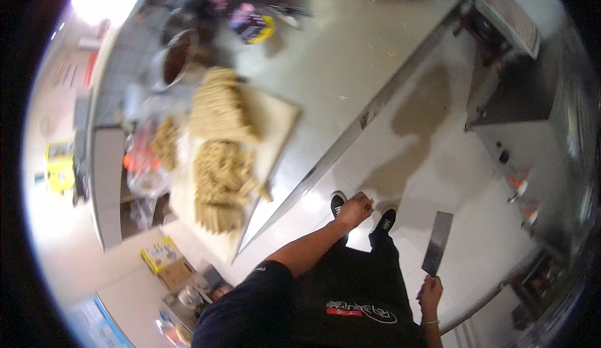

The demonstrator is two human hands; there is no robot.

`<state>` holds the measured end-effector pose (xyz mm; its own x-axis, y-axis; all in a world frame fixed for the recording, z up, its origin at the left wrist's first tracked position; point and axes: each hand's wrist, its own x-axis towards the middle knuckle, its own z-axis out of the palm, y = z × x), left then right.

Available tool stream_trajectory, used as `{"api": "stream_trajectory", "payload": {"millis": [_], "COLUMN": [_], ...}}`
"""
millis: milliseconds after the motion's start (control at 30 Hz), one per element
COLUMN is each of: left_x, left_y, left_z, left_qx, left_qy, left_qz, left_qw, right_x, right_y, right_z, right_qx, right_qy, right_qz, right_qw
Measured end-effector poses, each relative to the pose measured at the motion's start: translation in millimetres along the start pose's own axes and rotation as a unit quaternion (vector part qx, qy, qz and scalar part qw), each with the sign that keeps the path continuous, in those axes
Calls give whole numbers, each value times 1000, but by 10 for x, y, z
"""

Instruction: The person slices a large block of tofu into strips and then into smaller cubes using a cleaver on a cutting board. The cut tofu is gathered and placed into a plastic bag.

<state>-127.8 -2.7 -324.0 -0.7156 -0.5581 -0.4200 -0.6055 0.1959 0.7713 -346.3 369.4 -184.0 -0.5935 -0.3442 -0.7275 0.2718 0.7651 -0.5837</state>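
My right hand (430, 292) grips the handle of a cleaver (437, 244) at the lower right, its broad metal blade pointing away from me over the floor. In front of my body, above my shoes, my left hand (356, 211) is closed on a small pale piece (371, 204) that I cannot identify. To the left, a pale cutting board (277, 113) lies on the metal counter. On it are a stack of light-brown slices (220, 104) and, beside that, a heap of cut strips (220, 174). Both are blurred.
A metal pot (176, 59) with dark red-brown contents stands beyond the board. Plastic bags (148, 169) lie left of it. The steel counter edge (364, 120) runs diagonally past me. Steel equipment (514, 90) stands on the right. An open box (176, 273) sits at the lower left.
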Motion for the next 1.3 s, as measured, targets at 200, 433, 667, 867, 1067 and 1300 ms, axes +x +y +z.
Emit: {"api": "stream_trajectory", "payload": {"millis": [200, 433, 667, 867, 1067, 1300], "left_x": [-1180, -1569, -1384, -1484, -1884, -2287], "left_y": [1394, 1039, 543, 540, 441, -73], "left_z": [-1282, -2342, -2458, -2705, -3691, -4883], "left_qx": [-43, 114, 183, 81, -74, 163], "left_qy": [230, 423, 365, 372, 558, 730], "left_qz": [-47, -104, -142, -94, -171, -296], "left_qw": [971, 893, 902, 920, 808, 594], "right_x": [-98, -300, -377, -307, -215, 114], "right_y": [-1529, -2854, -3610, -4117, -4594, -5222], "right_z": [211, 878, 1450, 1761, 1994, 2325], "right_qx": [-75, -115, -179, -201, -190, -274], "right_qy": [-153, -315, -309, -298, -325, -381], "right_qz": [-188, -263, -265, -291, -297, -345], "right_qw": [967, 905, 896, 887, 878, 813]}}
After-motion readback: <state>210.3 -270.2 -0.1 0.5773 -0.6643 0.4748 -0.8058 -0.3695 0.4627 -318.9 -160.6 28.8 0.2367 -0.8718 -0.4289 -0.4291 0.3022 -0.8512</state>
